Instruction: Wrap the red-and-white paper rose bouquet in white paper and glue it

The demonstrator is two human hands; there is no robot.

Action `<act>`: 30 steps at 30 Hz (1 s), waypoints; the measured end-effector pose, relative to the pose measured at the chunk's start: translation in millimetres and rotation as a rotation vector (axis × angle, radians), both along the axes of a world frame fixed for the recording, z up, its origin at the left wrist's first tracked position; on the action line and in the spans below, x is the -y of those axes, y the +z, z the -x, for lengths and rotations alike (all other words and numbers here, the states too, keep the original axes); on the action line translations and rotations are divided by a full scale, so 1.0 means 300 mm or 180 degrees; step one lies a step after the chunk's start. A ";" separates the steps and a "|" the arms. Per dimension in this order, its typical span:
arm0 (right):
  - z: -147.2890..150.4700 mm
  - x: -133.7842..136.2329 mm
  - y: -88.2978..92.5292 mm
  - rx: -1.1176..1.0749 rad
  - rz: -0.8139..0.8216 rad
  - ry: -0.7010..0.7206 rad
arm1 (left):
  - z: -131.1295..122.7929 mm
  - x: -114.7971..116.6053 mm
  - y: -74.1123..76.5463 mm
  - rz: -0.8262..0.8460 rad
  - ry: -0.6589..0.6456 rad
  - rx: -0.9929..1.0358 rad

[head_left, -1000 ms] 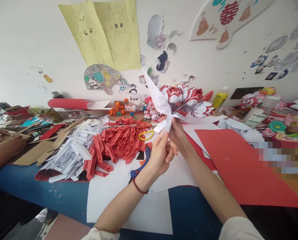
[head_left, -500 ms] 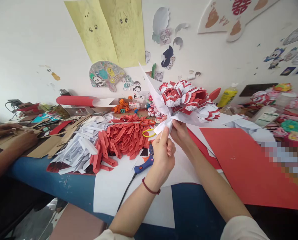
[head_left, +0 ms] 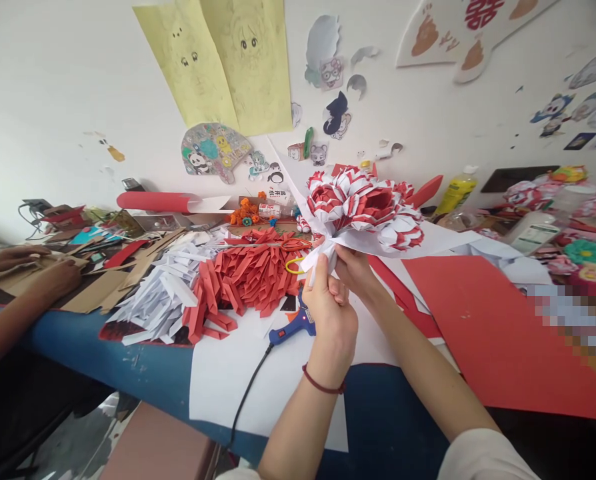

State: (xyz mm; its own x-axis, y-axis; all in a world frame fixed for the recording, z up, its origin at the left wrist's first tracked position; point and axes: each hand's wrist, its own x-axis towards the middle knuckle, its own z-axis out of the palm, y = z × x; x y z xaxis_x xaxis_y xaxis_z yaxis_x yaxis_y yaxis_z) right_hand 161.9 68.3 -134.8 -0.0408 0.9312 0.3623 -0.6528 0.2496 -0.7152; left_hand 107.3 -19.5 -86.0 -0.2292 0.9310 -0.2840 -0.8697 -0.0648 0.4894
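Observation:
I hold a red-and-white folded paper flower [head_left: 365, 207] wrapped in a white paper cone [head_left: 428, 241] above the table. My left hand [head_left: 328, 310] is closed around the twisted white base of the cone. Just behind it, my right hand [head_left: 355, 270] pinches the same base from the right. Under my hands lies a blue glue gun [head_left: 293, 327] with a black cord on a white sheet [head_left: 228, 387].
Piles of folded red strips [head_left: 248, 273] and white strips [head_left: 158, 300] lie left of my hands. A large red sheet [head_left: 488, 320] covers the right. Another person's hands [head_left: 23, 267] rest on cardboard at far left. Scissors [head_left: 293, 257], bottles and paper crafts crowd the back.
My left hand has slid to the right and closed tighter on the cone's base. The flower has tipped a little to the left. More of the glue gun shows now.

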 end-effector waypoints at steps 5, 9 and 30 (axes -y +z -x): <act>-0.005 0.009 0.015 -0.0017 -0.0060 0.0056 | -0.008 -0.001 -0.031 -0.0374 -0.0233 -0.0390; -0.006 0.005 0.017 -0.0070 -0.0063 0.0039 | -0.012 -0.011 -0.050 -0.0465 -0.0103 -0.0522; -0.005 -0.010 0.002 -0.0191 0.0048 0.0022 | -0.010 -0.021 -0.088 -0.0713 0.0025 -0.0554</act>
